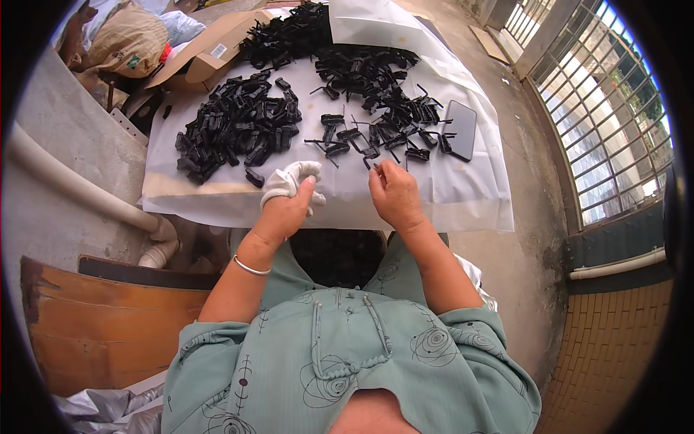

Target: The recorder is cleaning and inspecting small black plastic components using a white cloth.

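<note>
Right hand [395, 194] fingers drawn narrow at small black parts [405, 112], grip unclear; left hand [291, 197] curled in white glove [278, 184], can't tell if holding.
Parts lie loose on white-covered surface [340, 195], phone [461, 132] beside. Protruding thin arms could tangle; a careless sweep might drop pieces off near edge.

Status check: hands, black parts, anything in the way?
Left hand, partly white-gloved, near left black pile, hold unclear. Right hand bare, beside loose black parts, hold unclear. Phone at those parts' right edge, possibly in the way.
</note>
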{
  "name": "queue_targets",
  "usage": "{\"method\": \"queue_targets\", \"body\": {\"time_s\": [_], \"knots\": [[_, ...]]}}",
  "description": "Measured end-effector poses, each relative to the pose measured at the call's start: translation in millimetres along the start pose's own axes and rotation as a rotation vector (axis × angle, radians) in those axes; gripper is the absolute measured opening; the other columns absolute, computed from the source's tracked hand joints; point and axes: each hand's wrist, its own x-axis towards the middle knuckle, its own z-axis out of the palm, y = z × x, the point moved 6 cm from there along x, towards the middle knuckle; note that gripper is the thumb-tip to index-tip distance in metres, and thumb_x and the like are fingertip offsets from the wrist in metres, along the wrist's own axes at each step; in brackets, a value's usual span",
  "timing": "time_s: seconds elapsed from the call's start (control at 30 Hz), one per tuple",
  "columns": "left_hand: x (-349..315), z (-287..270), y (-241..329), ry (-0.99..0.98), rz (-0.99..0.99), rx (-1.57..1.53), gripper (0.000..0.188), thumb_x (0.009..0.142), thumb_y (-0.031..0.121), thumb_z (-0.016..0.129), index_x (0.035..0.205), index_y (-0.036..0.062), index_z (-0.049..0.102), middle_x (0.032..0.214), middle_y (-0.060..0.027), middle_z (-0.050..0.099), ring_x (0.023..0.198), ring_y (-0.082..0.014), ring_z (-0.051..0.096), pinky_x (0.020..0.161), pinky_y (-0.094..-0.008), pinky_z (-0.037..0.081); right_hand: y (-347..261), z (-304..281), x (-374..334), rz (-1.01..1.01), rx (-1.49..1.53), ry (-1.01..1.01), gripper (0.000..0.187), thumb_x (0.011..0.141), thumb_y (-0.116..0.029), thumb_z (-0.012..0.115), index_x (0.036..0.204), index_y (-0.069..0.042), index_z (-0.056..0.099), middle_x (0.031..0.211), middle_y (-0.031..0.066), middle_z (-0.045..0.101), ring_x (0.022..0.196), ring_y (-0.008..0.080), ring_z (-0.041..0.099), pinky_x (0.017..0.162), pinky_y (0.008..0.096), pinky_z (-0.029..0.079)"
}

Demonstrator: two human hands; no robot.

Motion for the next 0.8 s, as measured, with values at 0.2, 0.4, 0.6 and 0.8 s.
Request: {"method": "queue_targets", "body": {"time_s": [0.2, 0.4, 0.6, 0.8], "knots": [[-9.5, 38.8, -17.1, -0.228, -0.417, -1.126, 0.014, 0.092, 0.013, 0.050, 0.104, 0.0080, 0.053, 0.092, -0.0056, 0.061, 0.073, -0.0134, 0.061, 0.059, -0.0250, 0.049, -54.0, -8.3, -25.9, -0.175, 0.508, -0.236, 0.007, 0.079, -0.006, 0.061, 0.081, -0.001, 0.057, 0.063, 0.0103, 0.052, 0.053, 0.0214, 0.051, 0.051, 0.0306, 0.040], [-11.3, 37.6, 8.8, -0.286, -0.200, -0.985, 0.016, 0.092, 0.012, 0.051, 0.106, 0.0062, 0.052, 0.086, -0.0036, 0.060, 0.072, -0.0108, 0.057, 0.064, -0.0260, 0.049, -66.7, -22.4, -27.3, -0.070, 0.533, -0.338, 0.014, 0.078, -0.010, 0.065, 0.084, -0.001, 0.056, 0.065, 0.0064, 0.051, 0.053, 0.0148, 0.046, 0.050, 0.0280, 0.039], [-25.5, 29.8, 29.3, 0.001, 0.165, -0.383, 0.021, 0.091, 0.008, 0.051, 0.110, 0.0000, 0.050, 0.087, -0.0014, 0.057, 0.069, -0.0045, 0.051, 0.056, -0.0191, 0.045, -79.0, -34.2, -25.6, -0.150, 0.431, -0.110, 0.021, 0.078, -0.015, 0.070, 0.080, -0.003, 0.053, 0.061, 0.0028, 0.045, 0.052, 0.0098, 0.037, 0.049, 0.0251, 0.035], [-32.6, 32.3, 35.0, -0.302, 0.006, -0.522, 0.025, 0.090, 0.007, 0.052, 0.113, -0.0014, 0.050, 0.090, -0.0048, 0.058, 0.061, -0.0052, 0.052, 0.051, -0.0190, 0.045, -56.2, -16.1, -26.3, 0.320, 1.000, -0.254, 0.020, 0.088, -0.015, 0.061, 0.072, -0.006, 0.053, 0.064, -0.0104, 0.042, 0.059, 0.0009, 0.033, 0.051, 0.0180, 0.027]]}}
